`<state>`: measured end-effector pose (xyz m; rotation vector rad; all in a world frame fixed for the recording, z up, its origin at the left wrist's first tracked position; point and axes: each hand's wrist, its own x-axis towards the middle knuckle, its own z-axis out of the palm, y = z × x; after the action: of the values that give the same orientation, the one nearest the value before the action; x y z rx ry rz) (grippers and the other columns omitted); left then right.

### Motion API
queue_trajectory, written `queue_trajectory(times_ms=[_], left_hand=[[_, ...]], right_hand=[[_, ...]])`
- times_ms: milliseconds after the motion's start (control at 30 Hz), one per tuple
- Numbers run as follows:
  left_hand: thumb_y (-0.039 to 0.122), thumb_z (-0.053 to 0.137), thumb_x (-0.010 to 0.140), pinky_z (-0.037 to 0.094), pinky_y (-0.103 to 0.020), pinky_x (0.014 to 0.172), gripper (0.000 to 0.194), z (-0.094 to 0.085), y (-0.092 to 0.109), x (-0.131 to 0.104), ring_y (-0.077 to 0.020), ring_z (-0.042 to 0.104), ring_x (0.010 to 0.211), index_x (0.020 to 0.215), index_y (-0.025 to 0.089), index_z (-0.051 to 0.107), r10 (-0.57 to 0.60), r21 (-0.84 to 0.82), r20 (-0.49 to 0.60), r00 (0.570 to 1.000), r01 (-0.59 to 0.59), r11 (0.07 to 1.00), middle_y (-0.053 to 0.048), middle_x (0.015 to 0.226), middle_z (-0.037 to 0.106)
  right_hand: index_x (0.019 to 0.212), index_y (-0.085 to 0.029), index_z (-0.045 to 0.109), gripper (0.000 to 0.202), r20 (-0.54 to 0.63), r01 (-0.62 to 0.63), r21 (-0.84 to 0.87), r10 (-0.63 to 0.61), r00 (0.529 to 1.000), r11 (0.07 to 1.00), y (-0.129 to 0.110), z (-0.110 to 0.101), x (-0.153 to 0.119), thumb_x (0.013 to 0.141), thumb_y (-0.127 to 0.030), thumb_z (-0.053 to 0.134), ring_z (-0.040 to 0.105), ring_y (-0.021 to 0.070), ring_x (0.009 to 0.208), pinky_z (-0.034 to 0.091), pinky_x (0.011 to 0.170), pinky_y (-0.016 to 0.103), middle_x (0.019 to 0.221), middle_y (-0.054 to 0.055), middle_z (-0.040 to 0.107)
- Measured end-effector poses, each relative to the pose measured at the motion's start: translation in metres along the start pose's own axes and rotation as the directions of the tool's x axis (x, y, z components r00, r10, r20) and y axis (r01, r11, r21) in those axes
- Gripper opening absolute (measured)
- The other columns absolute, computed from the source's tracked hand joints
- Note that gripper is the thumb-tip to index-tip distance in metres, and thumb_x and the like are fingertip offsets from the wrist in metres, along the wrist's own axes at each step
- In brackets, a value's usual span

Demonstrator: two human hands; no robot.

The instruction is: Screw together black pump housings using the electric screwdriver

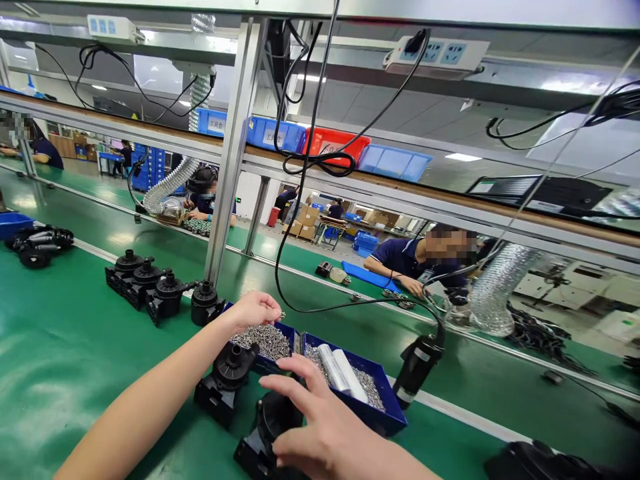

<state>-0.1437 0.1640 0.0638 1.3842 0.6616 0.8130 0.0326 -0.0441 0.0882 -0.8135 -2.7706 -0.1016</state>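
My left hand [257, 310] is pinched closed on small screws, just above a blue bin [267, 364] of loose screws. My right hand [315, 420] has its fingers spread and curved beside a black pump housing [267, 433], partly hidden behind it; whether they touch is unclear. Another black pump housing [227, 380] stands upright to the left, under my left forearm. A second blue bin [395, 417] at the right contains small metal parts and two white rolls [345, 373].
More black pump housings [165, 293] line the bench [65, 333] at the back left. A black electric screwdriver [417, 367] hangs on a cable right of the bins. A metal post [230, 147] rises behind. Across the bench a person [400, 257] works near a foil duct [505, 287].
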Motion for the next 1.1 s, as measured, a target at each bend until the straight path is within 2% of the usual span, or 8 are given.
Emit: queue_trajectory(times_ms=[133,400,633,733,900,967,1033,1100], left_hand=[[0.043,0.100,0.052,0.045,-0.027,0.064,0.046,-0.001,0.000,-0.001,-0.0120,0.060,0.062,0.074,0.015,0.071,0.006,0.018,0.018,1.000,-0.007,1.000,-0.004,0.071,0.073],[0.053,0.102,0.048,0.043,-0.027,0.063,0.056,-0.001,0.004,-0.004,-0.0126,0.061,0.062,0.074,0.015,0.071,0.013,0.050,0.061,0.998,-0.016,0.999,-0.004,0.071,0.074],[0.053,0.102,0.046,0.044,-0.027,0.064,0.057,-0.001,0.006,-0.006,-0.0125,0.061,0.062,0.075,0.015,0.070,0.002,0.044,0.074,0.997,-0.006,0.999,-0.005,0.073,0.074],[0.051,0.102,0.046,0.042,-0.027,0.063,0.056,-0.001,0.006,-0.006,-0.0122,0.060,0.062,0.075,0.015,0.071,-0.002,0.036,0.075,0.997,-0.001,0.999,-0.004,0.072,0.074],[0.050,0.103,0.046,0.043,-0.028,0.065,0.055,-0.002,0.005,-0.005,-0.0121,0.059,0.062,0.073,0.015,0.071,-0.005,0.019,0.077,0.997,0.003,1.000,-0.004,0.071,0.074],[0.049,0.104,0.045,0.042,-0.028,0.065,0.055,-0.003,0.005,-0.005,-0.0119,0.059,0.062,0.073,0.014,0.071,-0.009,0.007,0.081,0.997,0.008,1.000,-0.004,0.071,0.074],[0.048,0.105,0.045,0.042,-0.028,0.065,0.056,-0.003,0.006,-0.006,-0.0117,0.059,0.062,0.074,0.014,0.071,-0.018,-0.010,0.093,0.996,0.019,1.000,-0.004,0.071,0.074],[0.049,0.106,0.044,0.043,-0.028,0.066,0.058,-0.002,0.008,-0.008,-0.0118,0.059,0.063,0.075,0.014,0.072,-0.034,-0.033,0.116,0.993,0.038,0.999,-0.004,0.073,0.074]], right_hand=[[0.095,-0.031,0.081,0.004,0.018,-0.017,0.002,0.017,1.000,1.000,0.000,0.010,-0.002,0.093,-0.028,0.080,0.037,0.0467,0.152,0.035,0.119,0.078,0.156,0.011,0.055],[0.098,-0.033,0.083,0.012,0.062,-0.043,0.064,0.039,0.997,0.997,0.004,0.009,0.003,0.089,-0.025,0.083,0.034,0.0433,0.155,0.034,0.124,0.072,0.157,0.007,0.056],[0.097,-0.034,0.084,0.010,-0.046,-0.043,0.107,0.048,0.998,0.993,0.014,0.029,-0.006,0.089,-0.039,0.088,0.040,0.0410,0.149,0.044,0.118,0.063,0.145,0.008,0.063],[0.097,-0.033,0.084,0.008,-0.038,-0.026,0.157,0.033,0.999,0.987,0.015,0.032,-0.009,0.091,-0.037,0.086,0.040,0.0414,0.149,0.045,0.117,0.064,0.145,0.009,0.063],[0.096,-0.032,0.084,0.006,-0.038,-0.078,0.193,0.087,0.995,0.978,0.013,0.034,-0.012,0.091,-0.031,0.086,0.038,0.0411,0.150,0.048,0.116,0.059,0.145,0.008,0.061],[0.102,-0.033,0.083,0.011,-0.023,-0.060,0.136,0.064,0.998,0.989,0.010,0.031,-0.012,0.092,-0.030,0.083,0.039,0.0431,0.149,0.047,0.116,0.064,0.148,0.010,0.060],[0.116,-0.034,0.081,0.022,-0.005,-0.015,0.059,0.015,1.000,0.998,0.007,0.025,-0.010,0.094,-0.032,0.079,0.041,0.0458,0.147,0.044,0.115,0.071,0.152,0.014,0.057],[0.133,-0.034,0.073,0.036,-0.012,-0.025,0.040,0.025,1.000,0.999,0.007,0.014,-0.007,0.097,-0.035,0.076,0.041,0.0459,0.147,0.044,0.116,0.072,0.155,0.017,0.056]])
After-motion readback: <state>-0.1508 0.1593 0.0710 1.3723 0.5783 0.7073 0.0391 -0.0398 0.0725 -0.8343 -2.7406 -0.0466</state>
